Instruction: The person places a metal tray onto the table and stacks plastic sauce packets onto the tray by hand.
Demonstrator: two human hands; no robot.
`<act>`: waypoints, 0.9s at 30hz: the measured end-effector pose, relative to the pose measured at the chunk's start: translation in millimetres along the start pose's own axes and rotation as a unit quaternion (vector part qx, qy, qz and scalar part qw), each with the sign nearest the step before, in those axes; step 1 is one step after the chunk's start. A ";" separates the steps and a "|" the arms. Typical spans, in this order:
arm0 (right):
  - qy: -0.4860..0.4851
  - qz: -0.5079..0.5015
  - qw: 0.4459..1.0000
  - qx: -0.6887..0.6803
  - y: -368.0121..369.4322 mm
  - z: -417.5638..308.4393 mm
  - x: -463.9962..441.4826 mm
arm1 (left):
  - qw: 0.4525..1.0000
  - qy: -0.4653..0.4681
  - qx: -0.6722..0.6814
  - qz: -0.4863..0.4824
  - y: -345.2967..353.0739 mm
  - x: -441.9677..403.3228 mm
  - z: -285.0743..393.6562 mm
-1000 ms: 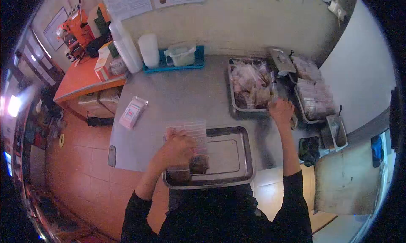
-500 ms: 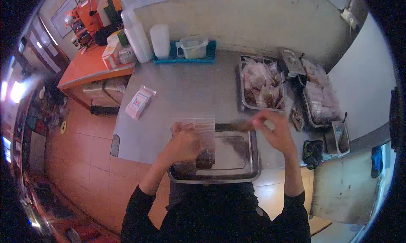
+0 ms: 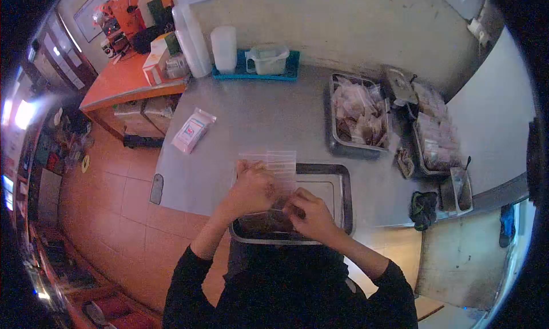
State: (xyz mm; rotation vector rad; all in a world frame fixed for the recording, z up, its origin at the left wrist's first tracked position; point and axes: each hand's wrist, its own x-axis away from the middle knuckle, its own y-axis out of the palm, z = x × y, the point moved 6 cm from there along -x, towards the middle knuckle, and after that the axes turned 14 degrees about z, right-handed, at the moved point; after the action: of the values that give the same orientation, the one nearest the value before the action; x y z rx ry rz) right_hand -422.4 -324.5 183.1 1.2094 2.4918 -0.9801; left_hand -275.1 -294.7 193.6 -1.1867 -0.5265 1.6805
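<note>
Clear zip bags (image 3: 281, 167) with white-lined tops are gripped in my left hand (image 3: 251, 189), its fingers curled over their left part. My right hand (image 3: 313, 215) is closed in a pinch at their lower right corner, close to the left hand; its fingertips partly hide what they grip. Beneath both hands lies a shallow metal tray (image 3: 347, 186) at the table's near edge. Dark brown contents (image 3: 266, 221) show at its lower left, partly covered by the hands and bags.
A deep metal tray (image 3: 333, 108) of filled bags stands at right, beside another tray (image 3: 422, 157) of stacked bags. A pink-and-white pack (image 3: 193, 131) lies on the left. At the back, a teal tray (image 3: 229, 75) carries white containers. A dark cloth (image 3: 423, 209) sits at the right edge.
My right hand has come left and down from near the deep tray to the bags' lower corner; the blurred brown thing at its fingers no longer shows there. My left hand stays on the bags.
</note>
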 end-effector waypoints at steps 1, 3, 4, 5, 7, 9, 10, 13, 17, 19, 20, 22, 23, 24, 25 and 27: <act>0.015 0.007 1.000 0.023 -0.6 3.2 -0.2 | 1.000 -0.001 0.029 -0.006 0.0 -0.3 1.1; 0.030 0.015 0.998 0.046 -0.7 6.8 -0.7 | 1.000 -0.010 0.003 -0.011 -1.4 1.3 3.2; 0.018 0.021 0.997 0.067 -1.0 6.3 -1.9 | 0.999 -0.019 -0.024 -0.018 -1.2 1.8 2.8; 0.006 0.026 0.996 0.088 -1.2 6.1 -2.9 | 0.999 -0.018 -0.023 -0.018 -1.1 2.0 2.9; -0.021 0.045 0.993 0.106 -0.7 7.7 -3.2 | 0.998 -0.004 -0.045 -0.031 -0.4 3.2 3.1; -0.048 0.063 0.989 0.124 -2.9 4.3 -4.3 | 1.000 -0.007 -0.023 -0.017 0.0 4.5 2.4; -0.033 0.050 0.990 0.126 -3.3 3.0 -5.3 | 1.000 -0.011 -0.002 -0.004 -0.1 5.3 1.3; -0.016 0.050 0.989 0.136 -2.6 6.3 -4.4 | 0.999 0.011 0.031 -0.036 8.6 10.1 -4.5; 0.009 0.078 0.992 0.104 -7.6 3.9 -4.0 | 0.997 0.045 0.001 -0.055 1.7 11.3 10.8; 0.021 0.080 0.990 0.118 -4.3 9.0 -0.5 | 0.993 0.011 0.025 -0.112 8.0 13.6 4.2; 0.032 0.076 0.988 0.127 -3.6 12.3 0.1 | 0.993 0.015 0.026 -0.113 8.4 12.2 4.6; 0.036 0.071 0.989 0.126 -12.4 7.0 -4.4 | 0.992 0.030 -0.002 -0.126 4.3 6.7 9.8; 0.040 0.063 0.990 0.122 -15.9 6.6 -7.7 | 0.991 0.033 -0.004 -0.126 6.8 7.8 7.5; 0.038 0.065 0.990 0.122 -24.8 12.2 -13.3 | 0.995 0.042 0.028 -0.084 7.5 9.7 5.1; 0.004 0.104 0.981 0.166 -44.9 19.0 -22.1 | 0.996 0.050 0.059 -0.043 6.8 10.8 2.5; -0.006 0.183 0.952 0.245 -92.2 41.9 -42.0 | 0.995 0.032 0.060 -0.070 11.9 13.2 -5.7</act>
State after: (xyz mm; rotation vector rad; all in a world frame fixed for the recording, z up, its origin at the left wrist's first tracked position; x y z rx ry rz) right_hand -469.5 -418.6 213.8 1.7136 1.9544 -1.5326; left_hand -276.2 -289.2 175.7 -1.0880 -0.4531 1.5276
